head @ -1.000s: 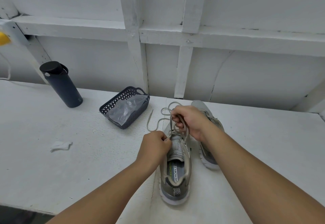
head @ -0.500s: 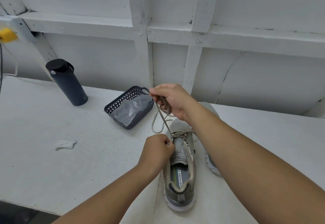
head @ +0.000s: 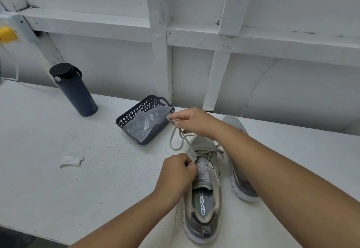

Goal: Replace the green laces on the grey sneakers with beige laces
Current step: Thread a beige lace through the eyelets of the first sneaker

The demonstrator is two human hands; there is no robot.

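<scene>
Above sneaker (head: 202,189), our right hand (head: 191,121) grasps lace (head: 180,136), now lower than before; left hand (head: 178,171) pinches lace at eyelet, unmoved.

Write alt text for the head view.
Two hands lace a grey sneaker on a white table: the right hand pulls a beige lace up, the left hand pinches it at the eyelets.
</scene>
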